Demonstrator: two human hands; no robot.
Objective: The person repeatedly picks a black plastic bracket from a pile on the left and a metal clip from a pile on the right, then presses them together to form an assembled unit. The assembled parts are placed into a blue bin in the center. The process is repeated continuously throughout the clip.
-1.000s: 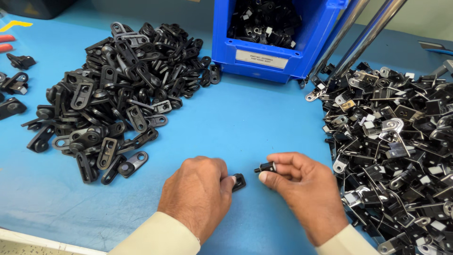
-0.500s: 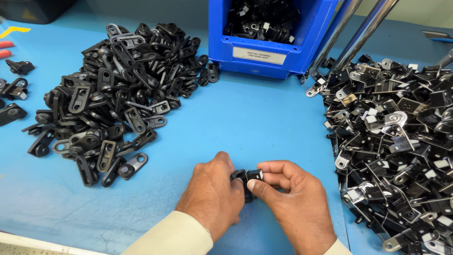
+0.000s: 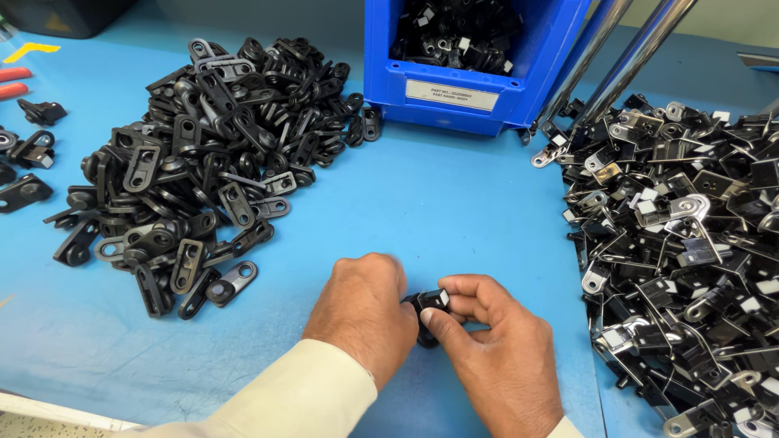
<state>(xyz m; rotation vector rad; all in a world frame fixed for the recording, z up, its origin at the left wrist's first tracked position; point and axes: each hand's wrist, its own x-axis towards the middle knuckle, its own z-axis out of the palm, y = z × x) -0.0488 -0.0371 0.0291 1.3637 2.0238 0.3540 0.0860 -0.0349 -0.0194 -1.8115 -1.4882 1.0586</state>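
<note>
My left hand [image 3: 365, 312] and my right hand [image 3: 495, 349] meet low in the middle of the blue table [image 3: 454, 203]. Between their fingertips sits a small black part [image 3: 428, 307] with a white patch, and both hands grip it. A second black piece shows just under it, pressed against the first. A cream sleeve covers my left forearm.
A heap of black brackets [image 3: 195, 162] lies to the left. A larger heap of black and silver metal clips [image 3: 690, 243] fills the right side. A blue bin [image 3: 479, 57] holding black parts stands at the back, beside two slanted metal rods [image 3: 608, 61].
My hands, each with a small black piece and a gap between them, have come together. The two pieces now touch between my fingertips.
</note>
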